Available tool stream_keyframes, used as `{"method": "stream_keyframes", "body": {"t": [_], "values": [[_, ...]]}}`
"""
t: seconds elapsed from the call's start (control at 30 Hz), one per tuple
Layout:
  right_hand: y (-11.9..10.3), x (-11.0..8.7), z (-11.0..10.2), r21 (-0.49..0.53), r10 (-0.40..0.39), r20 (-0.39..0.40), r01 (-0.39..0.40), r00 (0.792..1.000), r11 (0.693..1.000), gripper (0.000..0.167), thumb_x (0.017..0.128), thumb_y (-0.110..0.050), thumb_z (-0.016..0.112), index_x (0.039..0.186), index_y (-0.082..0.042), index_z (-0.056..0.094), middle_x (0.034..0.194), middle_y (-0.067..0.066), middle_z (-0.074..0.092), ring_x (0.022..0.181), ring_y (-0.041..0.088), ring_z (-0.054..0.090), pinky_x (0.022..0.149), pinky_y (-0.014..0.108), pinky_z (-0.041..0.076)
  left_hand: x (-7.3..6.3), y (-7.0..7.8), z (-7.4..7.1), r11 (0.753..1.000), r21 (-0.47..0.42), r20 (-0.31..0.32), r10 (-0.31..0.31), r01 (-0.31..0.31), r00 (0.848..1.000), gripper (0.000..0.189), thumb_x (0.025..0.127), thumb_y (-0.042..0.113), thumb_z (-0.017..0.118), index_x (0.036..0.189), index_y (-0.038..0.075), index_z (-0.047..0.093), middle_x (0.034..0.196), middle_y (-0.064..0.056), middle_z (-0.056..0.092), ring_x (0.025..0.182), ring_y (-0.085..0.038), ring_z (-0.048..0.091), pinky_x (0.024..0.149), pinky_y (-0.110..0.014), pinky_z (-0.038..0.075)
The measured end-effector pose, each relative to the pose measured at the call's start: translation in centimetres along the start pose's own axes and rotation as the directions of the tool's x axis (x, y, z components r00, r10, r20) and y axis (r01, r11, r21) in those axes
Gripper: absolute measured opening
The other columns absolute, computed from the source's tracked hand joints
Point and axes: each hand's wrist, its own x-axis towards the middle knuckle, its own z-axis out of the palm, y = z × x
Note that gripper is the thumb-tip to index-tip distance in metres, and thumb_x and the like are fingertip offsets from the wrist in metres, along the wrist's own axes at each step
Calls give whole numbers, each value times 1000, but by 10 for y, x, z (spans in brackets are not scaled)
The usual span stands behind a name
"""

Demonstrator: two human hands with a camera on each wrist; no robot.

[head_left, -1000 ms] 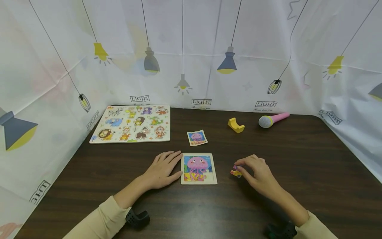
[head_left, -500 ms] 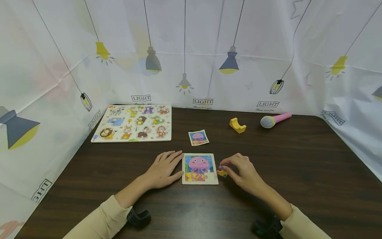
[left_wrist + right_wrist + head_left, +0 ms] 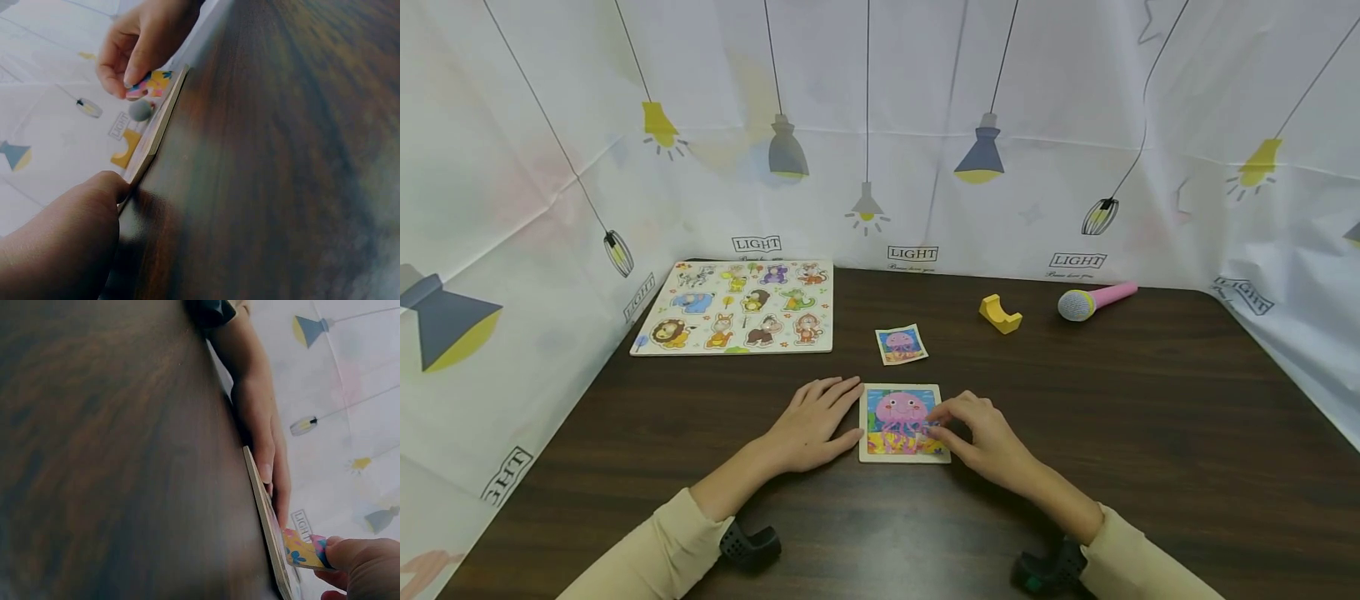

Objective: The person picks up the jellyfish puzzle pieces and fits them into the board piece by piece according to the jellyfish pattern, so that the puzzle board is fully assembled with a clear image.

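A small framed jigsaw puzzle with a pink jellyfish picture lies flat on the table. My left hand rests on the table with straight, spread fingers, its thumb and fingertips at the puzzle's left edge. Over the lower right corner of the frame, my right hand pinches a yellow, pink and blue puzzle piece between thumb and fingers. In the left wrist view the piece is tilted, close over the frame. The fingers partly cover it in the head view.
Behind the puzzle lies a small jellyfish picture card. A larger animal puzzle board is at the back left. A yellow curved block and a pink toy microphone lie at the back right, before a printed curtain.
My right hand has moved left with the puzzle piece, from beside the frame to over its lower right corner. The left hand has stayed at the left edge.
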Motion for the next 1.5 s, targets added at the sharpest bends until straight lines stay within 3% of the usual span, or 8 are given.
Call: {"method": "stream_keyframes", "body": {"t": [0.3,1.13,1.5], "values": [[0,2,4,9,15,42,-15,999,1000,11,81,-16,71,91,-18,66,81,-17,57,78,8,50,73,34,37,0,0,1,1000,5,8,-6,6,1000,64,95,50,34,146,14,26,150,-3,22,135,-25,19,105,-47,15],[11,5,7,-9,31,61,-31,998,999,12,79,-17,72,91,-17,69,80,-16,56,83,11,47,70,32,33,0,1,0,1000,2,6,-1,1,1000,63,95,49,35,146,13,26,149,-4,23,134,-26,19,106,-48,14],[16,1,10,-56,-7,66,11,998,998,19,78,-24,74,95,-19,71,96,-6,58,93,14,43,74,37,34,0,1,-2,1000,2,-1,8,-8,1000,63,95,49,35,145,12,27,149,-5,24,134,-27,21,105,-48,16]]}}
